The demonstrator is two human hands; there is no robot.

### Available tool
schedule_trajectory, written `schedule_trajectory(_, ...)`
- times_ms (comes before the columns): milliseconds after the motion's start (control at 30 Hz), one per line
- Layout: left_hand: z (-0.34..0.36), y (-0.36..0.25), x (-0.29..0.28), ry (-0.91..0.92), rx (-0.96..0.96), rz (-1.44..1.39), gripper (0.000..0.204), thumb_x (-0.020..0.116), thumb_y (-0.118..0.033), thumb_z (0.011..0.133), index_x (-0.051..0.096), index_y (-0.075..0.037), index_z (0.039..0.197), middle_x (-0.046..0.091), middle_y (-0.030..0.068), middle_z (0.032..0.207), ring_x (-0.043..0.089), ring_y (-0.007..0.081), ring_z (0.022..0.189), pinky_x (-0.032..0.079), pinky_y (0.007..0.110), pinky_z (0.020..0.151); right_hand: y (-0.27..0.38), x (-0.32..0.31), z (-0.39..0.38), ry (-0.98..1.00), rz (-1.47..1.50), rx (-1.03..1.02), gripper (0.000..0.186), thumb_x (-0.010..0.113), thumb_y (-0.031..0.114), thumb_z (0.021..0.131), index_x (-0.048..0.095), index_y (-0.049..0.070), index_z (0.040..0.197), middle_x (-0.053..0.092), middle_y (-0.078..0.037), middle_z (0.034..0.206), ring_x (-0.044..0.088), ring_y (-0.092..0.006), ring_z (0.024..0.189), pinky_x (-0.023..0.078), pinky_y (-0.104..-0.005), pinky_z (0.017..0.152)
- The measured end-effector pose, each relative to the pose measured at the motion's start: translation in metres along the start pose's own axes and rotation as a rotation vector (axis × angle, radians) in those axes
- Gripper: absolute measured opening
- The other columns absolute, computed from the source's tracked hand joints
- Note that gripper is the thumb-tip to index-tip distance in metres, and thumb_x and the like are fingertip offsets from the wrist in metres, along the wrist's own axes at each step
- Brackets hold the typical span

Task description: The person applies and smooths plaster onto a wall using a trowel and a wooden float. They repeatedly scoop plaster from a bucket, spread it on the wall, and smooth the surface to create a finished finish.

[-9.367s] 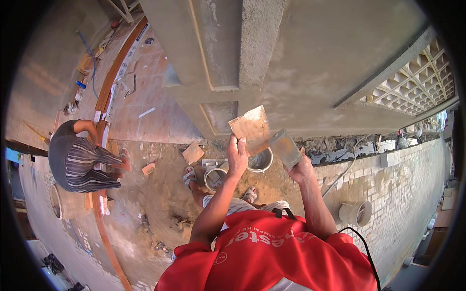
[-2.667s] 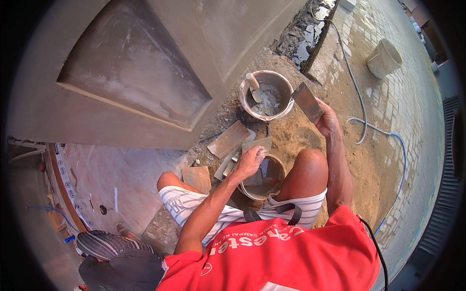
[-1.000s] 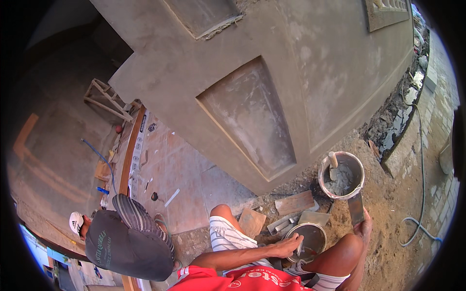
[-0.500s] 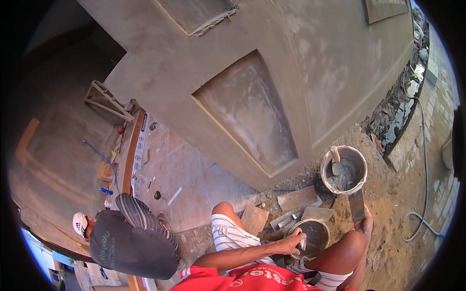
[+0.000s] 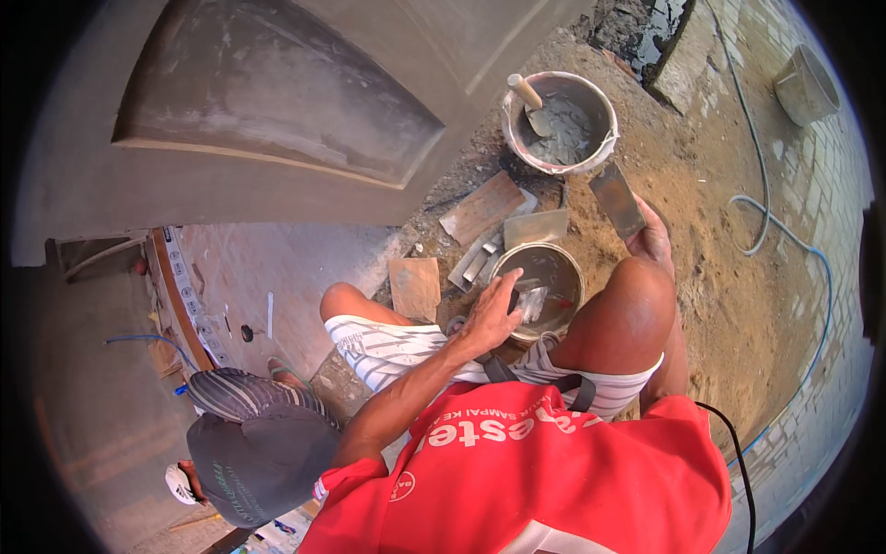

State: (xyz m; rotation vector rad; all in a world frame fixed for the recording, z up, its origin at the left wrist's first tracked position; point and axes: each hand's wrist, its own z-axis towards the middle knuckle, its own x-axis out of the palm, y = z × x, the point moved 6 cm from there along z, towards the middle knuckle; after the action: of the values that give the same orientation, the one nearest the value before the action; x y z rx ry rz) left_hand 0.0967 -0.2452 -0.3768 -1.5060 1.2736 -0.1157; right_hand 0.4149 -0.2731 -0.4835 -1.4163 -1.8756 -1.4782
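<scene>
Between my bent knees, my left hand curls around a small pale piece that I cannot make out, held over the small bucket, perhaps so drips fall inside. Just past my right knee, my right hand pinches the nearer end of a flat dark plate, which leaves most of its face free. Beyond that, a trowel leans in a larger bucket of grey mix, handle up over the rim, likely to keep it clean.
</scene>
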Motion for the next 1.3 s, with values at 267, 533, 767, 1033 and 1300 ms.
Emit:
schedule_trajectory(267,-0.001,0.005,-0.015,0.003,-0.217,-0.131,0.07,0.066,-0.005,0.076,0.041,-0.004,0.141,0.052,0.0216,0.135,0.052,0.0311,0.124,0.039,0.04,0.105,-0.004,0.003,-0.014,-0.045,-0.019,0.04,0.04,0.058,0.013,0.095,0.054,-0.005,0.13,0.064,-0.012,0.122,0.065,-0.0172,0.107,0.054,-0.0311,0.094)
schedule_trajectory(533,-0.003,0.039,0.007,0.044,-0.387,-0.654,0.057,0.063,0.001,0.082,0.046,0.001,0.136,0.057,0.0192,0.124,0.06,0.0217,0.11,0.05,0.033,0.09,-0.008,0.018,-0.024,-0.029,0.014,0.043,0.04,0.06,0.013,0.095,0.054,-0.006,0.129,0.065,-0.013,0.12,0.065,-0.0177,0.107,0.053,-0.0319,0.095)
schedule_trajectory(767,0.002,0.026,0.013,0.002,-0.417,-1.182,0.061,0.048,0.007,0.085,0.035,0.0,0.144,0.057,0.0111,0.124,0.059,0.0218,0.111,0.053,0.04,0.088,-0.026,0.008,-0.022,0.047,0.097,0.045,0.04,0.056,0.019,0.098,0.055,-0.007,0.129,0.064,-0.014,0.123,0.062,-0.0196,0.113,0.049,-0.0349,0.101)
schedule_trajectory(1033,0.005,0.043,0.021,0.047,-0.265,-0.559,0.051,0.057,-0.002,0.084,0.054,-0.004,0.134,0.05,0.0136,0.135,0.05,0.0244,0.125,0.043,0.038,0.105,-0.036,0.0,-0.017,0.021,0.146,0.026,0.038,0.054,0.017,0.099,0.055,-0.006,0.129,0.065,-0.014,0.122,0.063,-0.0194,0.112,0.049,-0.034,0.1)
schedule_trajectory(1300,0.036,-0.041,-0.005,-0.054,0.122,0.303,0.062,0.071,-0.013,0.081,0.047,-0.002,0.137,0.034,0.0267,0.143,0.036,0.0459,0.129,0.032,0.05,0.11,-0.03,0.008,-0.019,0.029,0.128,0.007,0.038,0.056,0.018,0.098,0.056,-0.004,0.129,0.065,-0.013,0.121,0.063,-0.019,0.111,0.049,-0.0345,0.1)
